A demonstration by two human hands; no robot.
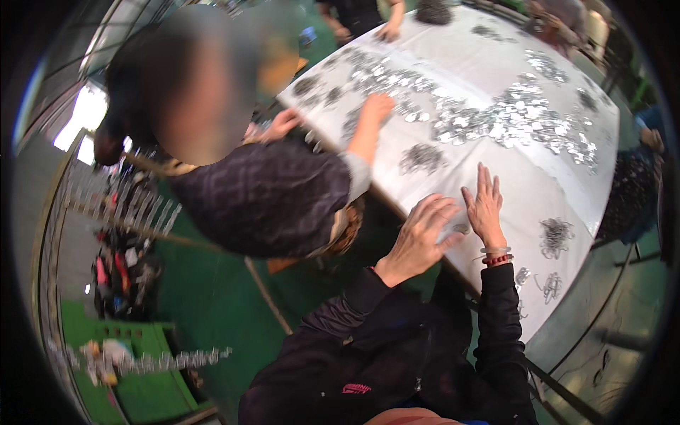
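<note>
Metal piece: a small silvery piece (461, 228) lies on the sheet between my two hands, just beside my left fingertips and my right thumb.
Left hand: my left hand (419, 237) rests at the table's near edge, fingers curled and slightly apart, not gripping anything I can make out.
Right hand: my right hand (484, 205) lies flat on the sheet, fingers straight and loosely spread; bracelets (496, 255) circle the wrist.
Surface: a large table under a white sheet (489, 71), strewn beyond my fingertips with heaps of small shiny metal pieces (524, 117); darker tangled clusters (556, 237) sit to the right of my right hand.
Others: a person in a dark quilted top (269, 198) leans in to the left of my fingers, one hand (377, 108) on the heaps.
Room: green floor (212, 297) below; racks (120, 205) far left.
Packages, labels: none readable from here.
</note>
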